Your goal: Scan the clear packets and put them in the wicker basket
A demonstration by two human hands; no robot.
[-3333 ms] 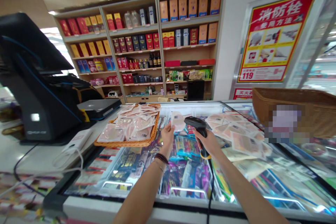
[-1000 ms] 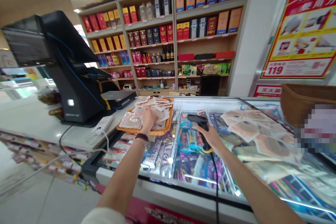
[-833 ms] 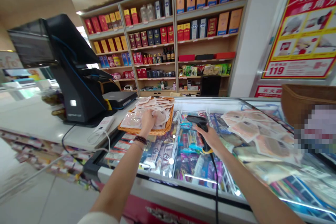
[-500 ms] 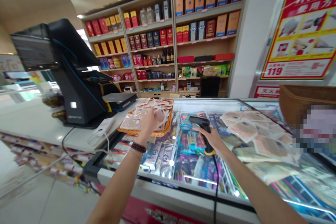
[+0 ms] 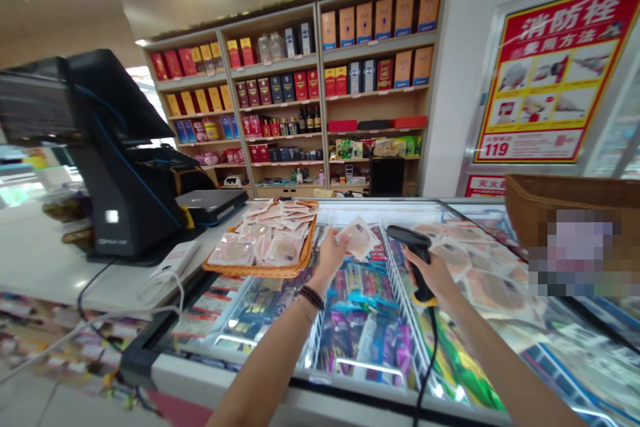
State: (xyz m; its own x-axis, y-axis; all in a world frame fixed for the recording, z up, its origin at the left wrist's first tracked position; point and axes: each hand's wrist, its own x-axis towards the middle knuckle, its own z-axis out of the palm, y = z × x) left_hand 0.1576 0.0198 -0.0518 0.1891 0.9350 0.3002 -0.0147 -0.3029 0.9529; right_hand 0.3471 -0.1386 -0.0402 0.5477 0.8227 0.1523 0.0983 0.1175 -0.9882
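A flat clear packet [image 5: 360,238] with a small dark label is pinched in my left hand [image 5: 334,253], above the glass-topped freezer [image 5: 345,312]. My right hand [image 5: 434,269] grips the handle of a black barcode scanner [image 5: 411,239]; its head is tilted toward the packet, a short gap apart from it. The scanner's cable hangs down past the freezer's front edge. Left of my left hand sits a wicker basket [image 5: 260,272] full of similar packets [image 5: 281,250]. More flat packets [image 5: 493,283] lie spread to the right, behind my right hand.
On the left counter stand a black checkout terminal [image 5: 117,180], a flat dark device [image 5: 213,205] and a white power strip [image 5: 173,260] with cords. A brown basket [image 5: 520,220] stands at the right. Shelves [image 5: 280,103] with boxes and bottles line the back wall.
My left hand has lifted a packet out of the basket and carried it right, near the scanner. The camera view has shifted a little; the scanner stays in my right hand.
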